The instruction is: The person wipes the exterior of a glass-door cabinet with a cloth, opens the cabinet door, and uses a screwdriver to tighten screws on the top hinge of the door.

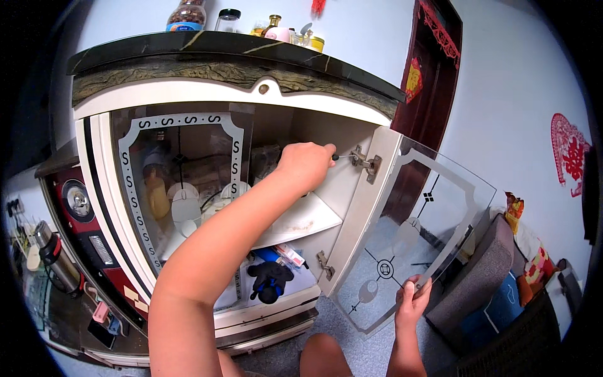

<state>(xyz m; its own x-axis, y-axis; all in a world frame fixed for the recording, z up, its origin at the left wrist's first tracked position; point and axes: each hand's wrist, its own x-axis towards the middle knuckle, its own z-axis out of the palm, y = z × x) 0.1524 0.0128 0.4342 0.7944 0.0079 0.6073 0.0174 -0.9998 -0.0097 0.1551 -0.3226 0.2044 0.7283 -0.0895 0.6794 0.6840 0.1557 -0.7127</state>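
**Cabinet door, upper hinge under the screwdriver**

Silver metal upper hinge [366, 163]: at the tip of a thin screwdriver [344, 156], fisted in the left hand [306, 164]. Frosted patterned glass door [414, 239] open, outer edge pinched by the right hand [412, 296]. Lower hinge [325, 264] untouched (door mounted on both). White cabinet [94, 163] beyond.

One head-worn fisheye view looks down and forward, close to an open cabinet [251, 188] filling the frame's centre.
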